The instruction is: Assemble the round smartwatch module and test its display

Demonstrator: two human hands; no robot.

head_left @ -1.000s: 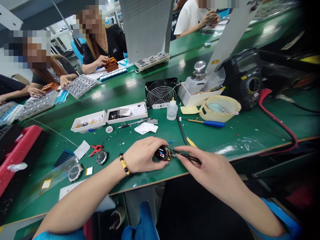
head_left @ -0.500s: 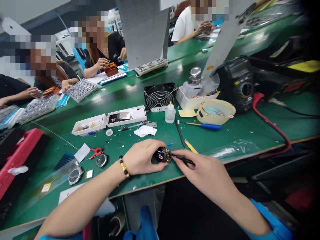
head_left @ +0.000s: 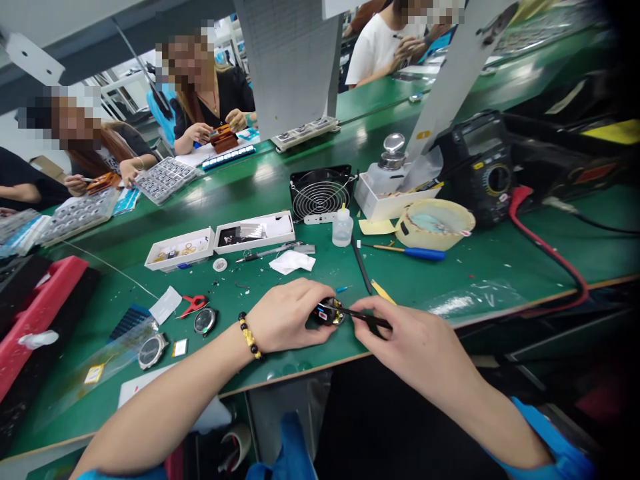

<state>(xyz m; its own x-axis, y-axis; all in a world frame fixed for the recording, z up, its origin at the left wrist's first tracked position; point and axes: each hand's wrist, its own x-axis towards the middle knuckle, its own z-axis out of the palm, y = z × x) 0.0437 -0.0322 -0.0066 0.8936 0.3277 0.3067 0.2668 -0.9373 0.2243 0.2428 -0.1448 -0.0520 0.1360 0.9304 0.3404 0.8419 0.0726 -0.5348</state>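
Observation:
My left hand (head_left: pixel 290 319) is closed around a small dark watch body (head_left: pixel 325 311), gripping it between thumb and fingers just above the table's front edge. Its opened side shows gold-coloured parts and a small red and white marking. From the right, my right hand (head_left: pixel 413 340) pinches black tweezers (head_left: pixel 369 316), whose tips reach the watch body's open side. Whether the tips grip anything is too small to tell. Close behind the watch body lies a tiny blue piece (head_left: pixel 343 289). A yellow strip (head_left: pixel 383 291) and a black stick (head_left: pixel 361 267) lie beyond my right hand.
Left on the green table (head_left: pixel 260 280) are watch faces (head_left: pixel 204 321), a red clip (head_left: pixel 193 305) and a small battery (head_left: pixel 180 347). Behind stand parts boxes (head_left: pixel 180 250), a fan (head_left: pixel 321 193), a dropper bottle (head_left: pixel 343 228), a blue-handled tool (head_left: pixel 424 254) and a multimeter (head_left: pixel 480 167). Co-workers sit opposite.
My right hand and the tweezers have shifted slightly right; the tweezers' prongs now look closer together. My left hand keeps its hold on the watch body. Co-workers' hands have moved.

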